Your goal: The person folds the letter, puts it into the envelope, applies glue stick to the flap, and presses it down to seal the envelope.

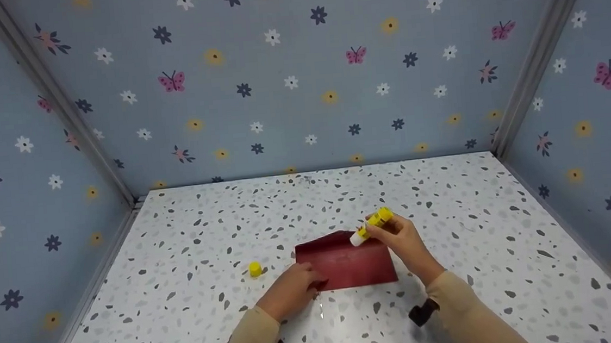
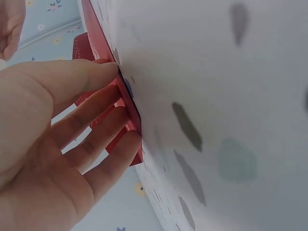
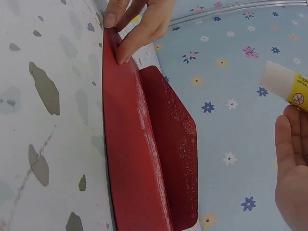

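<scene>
A dark red paper envelope (image 1: 348, 266) lies on the table, its pointed flap (image 3: 175, 139) raised at the far side. Whitish glue streaks run along the flap and the fold in the right wrist view. My left hand (image 1: 295, 284) rests on the envelope's near left corner, fingertips pressing on it and thumb (image 2: 108, 72) at its near edge. Above the far right part, my right hand (image 1: 400, 237) holds a yellow glue stick (image 1: 377, 219), tilted with its white end down to the left. In the right wrist view that glue stick (image 3: 288, 86) appears apart from the paper.
A small yellow cap (image 1: 255, 268) sits on the speckled white table (image 1: 205, 217), left of the envelope. Blue flowered panels (image 1: 298, 74) enclose the table at the back and both sides.
</scene>
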`<action>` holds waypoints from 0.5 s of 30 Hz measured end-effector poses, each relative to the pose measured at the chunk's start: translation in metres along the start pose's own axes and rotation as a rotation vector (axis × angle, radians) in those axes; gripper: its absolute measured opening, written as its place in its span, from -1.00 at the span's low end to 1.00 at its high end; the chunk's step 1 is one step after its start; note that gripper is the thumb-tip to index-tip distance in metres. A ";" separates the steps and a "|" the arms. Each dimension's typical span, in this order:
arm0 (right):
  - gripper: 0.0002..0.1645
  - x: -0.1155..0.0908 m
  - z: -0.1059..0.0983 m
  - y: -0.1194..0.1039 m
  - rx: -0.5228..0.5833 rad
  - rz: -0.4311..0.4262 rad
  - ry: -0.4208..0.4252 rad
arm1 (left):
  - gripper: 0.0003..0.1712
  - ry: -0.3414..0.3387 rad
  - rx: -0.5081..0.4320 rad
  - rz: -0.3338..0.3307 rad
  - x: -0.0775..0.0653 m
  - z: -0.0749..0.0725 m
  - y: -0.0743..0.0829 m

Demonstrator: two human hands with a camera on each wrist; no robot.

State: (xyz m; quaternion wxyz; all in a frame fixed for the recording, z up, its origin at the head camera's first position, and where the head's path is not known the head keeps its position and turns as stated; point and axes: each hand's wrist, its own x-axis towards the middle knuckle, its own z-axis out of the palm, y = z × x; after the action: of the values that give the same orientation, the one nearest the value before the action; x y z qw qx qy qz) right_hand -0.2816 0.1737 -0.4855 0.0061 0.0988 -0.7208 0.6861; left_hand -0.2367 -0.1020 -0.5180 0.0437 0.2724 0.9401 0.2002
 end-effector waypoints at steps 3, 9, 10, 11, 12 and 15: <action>-0.45 0.002 -0.001 -0.003 -0.064 -0.016 -0.019 | -0.62 0.000 -0.004 -0.002 0.000 0.000 -0.001; -0.58 0.009 -0.007 -0.005 -0.331 -0.145 -0.089 | -0.60 -0.008 -0.011 -0.026 -0.002 0.000 0.000; -0.60 0.010 -0.009 -0.004 -0.381 -0.174 -0.105 | -0.60 -0.008 -0.013 -0.030 -0.002 0.000 0.000; -0.64 0.011 -0.010 -0.004 -0.426 -0.197 -0.120 | -0.60 -0.007 -0.017 -0.035 -0.002 0.000 0.000; -0.65 0.013 -0.011 -0.003 -0.467 -0.218 -0.135 | -0.60 -0.006 -0.020 -0.039 -0.002 0.001 0.001; -0.70 0.015 -0.015 0.000 -0.564 -0.233 -0.169 | -0.60 0.004 -0.030 -0.039 -0.002 0.001 0.001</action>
State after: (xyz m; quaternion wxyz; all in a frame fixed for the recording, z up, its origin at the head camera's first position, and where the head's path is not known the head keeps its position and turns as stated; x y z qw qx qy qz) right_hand -0.2983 0.1866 -0.4830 0.0519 0.2318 -0.8643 0.4433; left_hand -0.2344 -0.1017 -0.5188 0.0499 0.2529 0.9422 0.2139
